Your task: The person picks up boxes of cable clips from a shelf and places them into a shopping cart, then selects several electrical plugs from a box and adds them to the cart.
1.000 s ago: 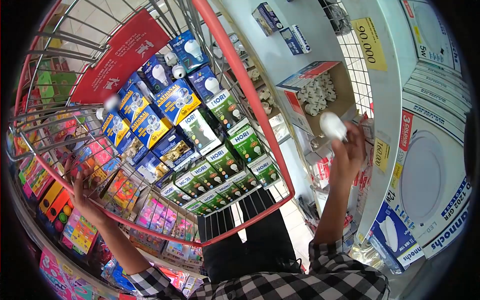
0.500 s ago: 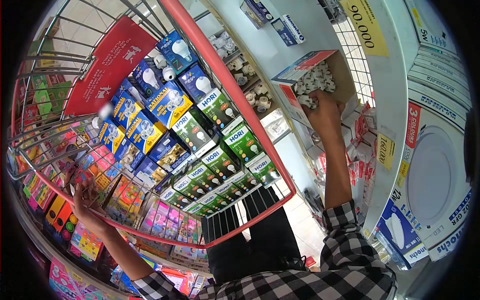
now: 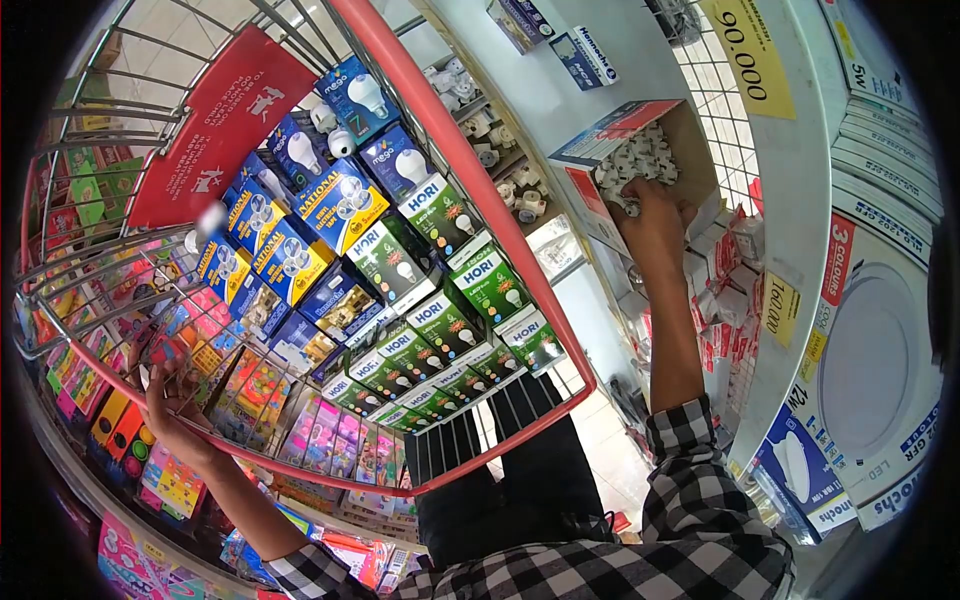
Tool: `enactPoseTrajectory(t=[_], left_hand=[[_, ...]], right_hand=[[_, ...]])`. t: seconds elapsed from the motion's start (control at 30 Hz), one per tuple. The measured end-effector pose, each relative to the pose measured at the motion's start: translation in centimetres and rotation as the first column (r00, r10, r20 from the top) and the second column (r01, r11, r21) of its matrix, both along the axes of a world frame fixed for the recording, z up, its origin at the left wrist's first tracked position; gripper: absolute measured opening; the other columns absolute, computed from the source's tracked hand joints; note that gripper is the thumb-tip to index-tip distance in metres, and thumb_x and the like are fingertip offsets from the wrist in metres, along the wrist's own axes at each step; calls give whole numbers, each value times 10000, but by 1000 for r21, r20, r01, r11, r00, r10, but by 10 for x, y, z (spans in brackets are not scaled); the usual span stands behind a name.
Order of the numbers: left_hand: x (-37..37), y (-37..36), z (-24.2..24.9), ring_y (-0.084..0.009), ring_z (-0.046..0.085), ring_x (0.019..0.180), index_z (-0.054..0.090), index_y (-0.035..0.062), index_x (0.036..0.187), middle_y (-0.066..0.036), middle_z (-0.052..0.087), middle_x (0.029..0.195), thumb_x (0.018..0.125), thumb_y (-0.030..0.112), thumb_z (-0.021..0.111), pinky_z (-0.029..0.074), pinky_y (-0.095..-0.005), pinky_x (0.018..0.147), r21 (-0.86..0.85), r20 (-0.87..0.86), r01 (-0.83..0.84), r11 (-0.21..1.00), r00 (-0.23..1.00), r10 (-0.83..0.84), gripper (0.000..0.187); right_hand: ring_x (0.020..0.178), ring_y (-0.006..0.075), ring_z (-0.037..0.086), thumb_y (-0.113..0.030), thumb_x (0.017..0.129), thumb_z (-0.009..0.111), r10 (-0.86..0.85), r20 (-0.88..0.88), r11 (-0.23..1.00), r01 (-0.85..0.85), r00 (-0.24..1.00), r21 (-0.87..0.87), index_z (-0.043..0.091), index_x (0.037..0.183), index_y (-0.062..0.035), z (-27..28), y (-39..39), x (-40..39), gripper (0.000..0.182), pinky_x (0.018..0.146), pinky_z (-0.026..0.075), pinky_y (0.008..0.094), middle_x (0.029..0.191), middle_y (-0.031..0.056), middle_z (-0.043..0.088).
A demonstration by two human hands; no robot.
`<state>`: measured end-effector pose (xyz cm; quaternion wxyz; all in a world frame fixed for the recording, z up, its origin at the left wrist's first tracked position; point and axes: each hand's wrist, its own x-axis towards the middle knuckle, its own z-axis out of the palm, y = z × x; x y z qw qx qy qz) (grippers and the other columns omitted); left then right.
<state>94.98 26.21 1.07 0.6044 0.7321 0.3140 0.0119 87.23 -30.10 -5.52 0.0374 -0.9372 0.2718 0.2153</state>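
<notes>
My right hand (image 3: pixel 655 218) reaches into an open cardboard box (image 3: pixel 590 200) heaped with small white fittings (image 3: pixel 640 160). Its fingers are bent together around a small white fitting at the near side of the heap; their tips are partly hidden. At the lower left, my left hand (image 3: pixel 172 400) curls around the red rim of the shopping cart (image 3: pixel 330 478). Inside the cart lie green HORI bulb boxes (image 3: pixel 440 215), blue Mego bulb boxes (image 3: pixel 395 165), yellow-and-blue National boxes (image 3: pixel 345 205) and a few loose white bulbs (image 3: pixel 341 142).
Right of the box, small red-and-white packs (image 3: pixel 715 260) fill a shelf behind a wire divider (image 3: pixel 715 90). Large LED lamp boxes (image 3: pixel 870 350) stand along the right edge. Bins of small fittings (image 3: pixel 520 195) lie beyond the cart. Colourful packaged goods (image 3: pixel 165 480) line the left.
My right hand has shifted slightly within the box, and the fittings near its fingers look rearranged. My left hand stays on the cart. The shelf side has drifted slightly right in view.
</notes>
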Motion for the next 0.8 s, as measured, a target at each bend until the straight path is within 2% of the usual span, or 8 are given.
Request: enactPoseTrajectory(t=[0.27,0.57,0.67,0.73,0.8], left_hand=[[0,-1,1,-189,674,934,426,26,1431,-106,664,953,962,127,505,521,-291,750,0,-5,5,1000,1000,-5,486],[0,-1,0,-209,678,942,408,10,1436,-120,668,951,958,128,512,527,-309,744,-23,7,-7,1000,1000,7,503],[1,-4,3,-212,679,945,407,9,1436,-123,668,947,957,129,514,526,-304,738,-27,49,39,999,998,-38,505],[1,5,2,-186,634,990,404,30,1439,-112,646,1036,971,130,523,548,-381,867,-63,3,79,995,997,-79,493],[1,1,4,-181,635,980,399,28,1440,-110,646,1034,970,123,521,550,-382,871,-71,6,69,995,998,-68,495]], right_hand=[[1194,295,515,-239,799,722,-9,6,1000,9,1000,-2,665,1097,-87,-1,1,0,339,1042,276,556,1158,98,646],[1140,284,548,-233,794,731,-9,61,1000,7,998,29,672,1068,-86,-4,-1,-2,317,1016,289,500,1113,98,673],[1135,287,554,-229,799,725,14,42,1000,-14,999,22,679,1058,-81,-3,-1,-2,302,1015,289,497,1112,105,678],[1144,290,552,-236,801,715,-2,66,1000,1,998,8,686,1052,-76,-6,-1,-3,299,1015,288,489,1116,108,681],[1144,287,555,-244,802,711,2,65,1000,-3,998,13,688,1055,-75,-4,-1,-2,305,1016,287,487,1117,110,682]])
